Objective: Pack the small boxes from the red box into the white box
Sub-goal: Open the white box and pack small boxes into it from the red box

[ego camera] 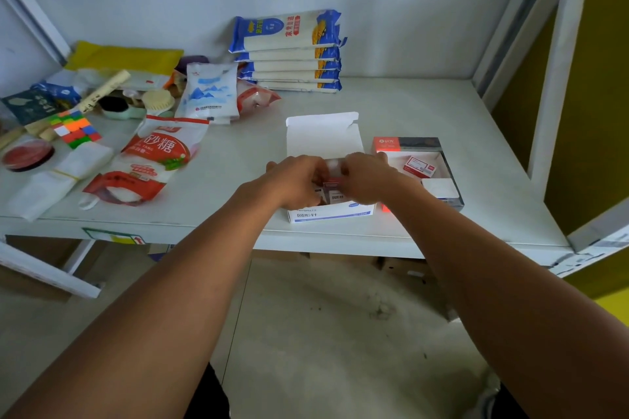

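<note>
- Both hands meet over the open white box (332, 211) at the centre of the frame, its lid flap standing up behind them.
- The left hand (295, 180) and the right hand (366, 177) are curled inward, fingertips together on a small box (333, 184) with a red top, which they seem to be pressing down among others already inside; how firm the hold is I cannot tell.
- The red box (408, 144) lies just right of the white one, touching or nearly so. One small red-and-white box (419, 167) is left in it, with a pale one (439, 188) nearer the camera.
- To do this step well, I would seat the box square against its neighbours and flush, so the row stays tight and the lid can later close.
- The desk (425, 105) is a pale, smooth shelf-like top, bare to the right and behind.
- At left sit a sugar bag (153, 160), a puzzle cube (75, 127) and other clutter; stacked noodle packs (289, 51) stand at upper centre against a light wall.
- Below is a dusty concrete floor.
</note>
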Action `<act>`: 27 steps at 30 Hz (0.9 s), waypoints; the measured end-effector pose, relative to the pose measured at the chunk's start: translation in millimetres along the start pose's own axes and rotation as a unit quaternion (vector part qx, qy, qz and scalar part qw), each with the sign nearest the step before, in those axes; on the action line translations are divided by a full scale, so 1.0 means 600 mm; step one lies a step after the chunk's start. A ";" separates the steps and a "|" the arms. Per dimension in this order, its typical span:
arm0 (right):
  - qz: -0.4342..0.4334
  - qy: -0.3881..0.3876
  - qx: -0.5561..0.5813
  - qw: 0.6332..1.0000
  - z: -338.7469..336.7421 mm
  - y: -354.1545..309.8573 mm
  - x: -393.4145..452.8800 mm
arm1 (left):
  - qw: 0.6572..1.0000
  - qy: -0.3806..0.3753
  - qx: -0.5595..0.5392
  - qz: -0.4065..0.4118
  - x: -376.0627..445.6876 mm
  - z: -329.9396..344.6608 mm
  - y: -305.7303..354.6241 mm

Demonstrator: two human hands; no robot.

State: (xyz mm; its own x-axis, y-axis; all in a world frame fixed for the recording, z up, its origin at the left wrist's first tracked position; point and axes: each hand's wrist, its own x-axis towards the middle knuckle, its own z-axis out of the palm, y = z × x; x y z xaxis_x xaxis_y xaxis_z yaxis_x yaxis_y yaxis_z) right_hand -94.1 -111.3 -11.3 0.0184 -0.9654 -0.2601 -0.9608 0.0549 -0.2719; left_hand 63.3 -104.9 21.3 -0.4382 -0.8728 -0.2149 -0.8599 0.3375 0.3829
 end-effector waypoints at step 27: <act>-0.124 0.043 0.021 0.991 -0.059 -0.002 -0.071 | 0.985 -0.075 0.158 -0.005 -0.003 -0.033 0.026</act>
State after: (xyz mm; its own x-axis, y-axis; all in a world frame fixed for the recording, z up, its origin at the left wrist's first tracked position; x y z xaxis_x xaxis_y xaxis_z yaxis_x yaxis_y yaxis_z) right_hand -103.3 -79.5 32.8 0.2277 -0.9686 -0.1004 -0.9170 -0.1786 -0.3566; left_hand 55.7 -104.8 45.3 -0.4434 -0.8227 -0.3559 -0.8922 0.4432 0.0871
